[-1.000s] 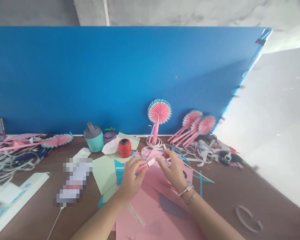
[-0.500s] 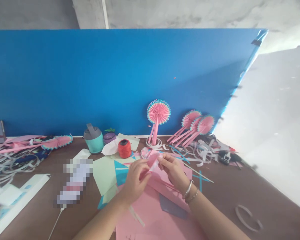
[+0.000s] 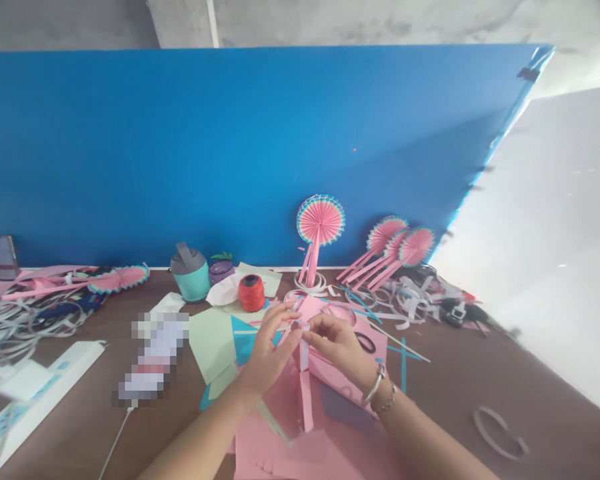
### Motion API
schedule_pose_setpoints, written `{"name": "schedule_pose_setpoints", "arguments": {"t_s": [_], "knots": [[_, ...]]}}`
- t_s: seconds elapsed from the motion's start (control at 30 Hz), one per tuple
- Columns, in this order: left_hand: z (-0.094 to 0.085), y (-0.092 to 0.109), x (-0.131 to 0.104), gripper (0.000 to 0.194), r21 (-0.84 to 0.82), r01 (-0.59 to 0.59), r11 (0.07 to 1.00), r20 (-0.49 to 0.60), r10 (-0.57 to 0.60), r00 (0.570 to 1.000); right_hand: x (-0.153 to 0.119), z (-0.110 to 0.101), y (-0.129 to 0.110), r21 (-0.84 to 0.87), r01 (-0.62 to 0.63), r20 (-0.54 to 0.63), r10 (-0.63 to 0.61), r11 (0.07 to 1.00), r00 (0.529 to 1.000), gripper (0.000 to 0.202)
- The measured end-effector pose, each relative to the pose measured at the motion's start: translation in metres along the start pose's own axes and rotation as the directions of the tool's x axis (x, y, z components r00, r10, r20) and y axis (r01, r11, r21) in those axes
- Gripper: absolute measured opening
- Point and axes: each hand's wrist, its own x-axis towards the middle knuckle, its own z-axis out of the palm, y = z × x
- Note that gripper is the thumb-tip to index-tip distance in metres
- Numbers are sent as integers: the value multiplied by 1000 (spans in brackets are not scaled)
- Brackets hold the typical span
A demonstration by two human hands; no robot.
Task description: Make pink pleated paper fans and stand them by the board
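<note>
- Pinching a paper strip [image 3: 306, 400] by its top end here, with the thumb and fingertips of the left hand [image 3: 267, 350]!
- Gripping that same end with the right hand [image 3: 341, 348] too, thumb and fingers drawn together, almost meeting the left.
- Running down from the fingertips in full view, white in the upper part, pink below, over the pink paper [image 3: 280, 460]; hard to tell whether touching it.
- Wearing bracelets [image 3: 375, 385] on the right wrist.
- Over to the left hand's outer side, catching pale green paper [image 3: 213, 347], and just beyond, a red spool of thread [image 3: 251, 295].
- Farther back, spotting a round pink fan [image 3: 321, 221] upright before the blue partition [image 3: 180, 147], with more pink fans [image 3: 415, 247] tilted to its right.
</note>
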Motion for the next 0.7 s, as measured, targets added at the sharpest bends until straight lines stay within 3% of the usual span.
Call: {"name": "schedule_pose_setpoints", "arguments": {"t_s": [0.13,0.4,0.7], "knots": [[1,10,5,13,-46,-2,999,-11,2,1000,-4,2,-5,-169,91,-43,-100,981,994,23],[6,14,3,14,-387,257,885,40,-262,964,-6,7,-8,-346,287,-126,-347,893,929,12],[4,20,4,17,-446,294,845,63,-298,953,-7,6,-9,-258,230,-112,-265,939,958,12]]}}
